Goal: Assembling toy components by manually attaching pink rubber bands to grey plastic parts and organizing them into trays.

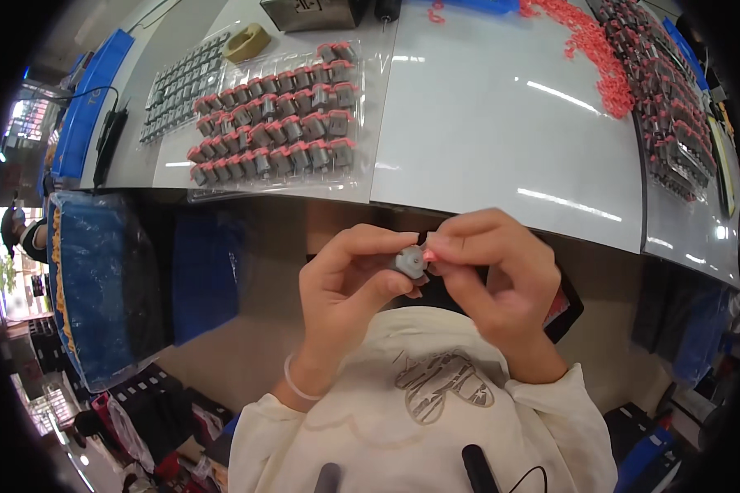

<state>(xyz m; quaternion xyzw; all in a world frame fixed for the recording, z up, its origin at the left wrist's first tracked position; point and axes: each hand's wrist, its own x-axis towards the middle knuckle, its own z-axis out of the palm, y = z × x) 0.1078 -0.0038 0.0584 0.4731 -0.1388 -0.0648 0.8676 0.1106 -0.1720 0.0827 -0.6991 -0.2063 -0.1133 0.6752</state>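
Note:
In front of my body, just off the table's near edge, my left hand (358,271) grips a small grey motor (409,261) between thumb and fingers, its round end face turned up. My right hand (493,267) pinches a small pink plastic piece (429,255) against the motor's right side. The pink piece is partly covered by my fingertips, so I cannot tell whether it is attached. Beyond my left hand, a clear plastic tray (360,123) carries rows of grey motors with pink pieces on them.
Loose pink pieces (588,57) are heaped at the far right of the white table (501,140). More motors with pink pieces (674,115) fill stacked trays there. A tape roll (247,43) lies by a tray of grey parts (185,82). A blue-lined bin (99,279) stands left.

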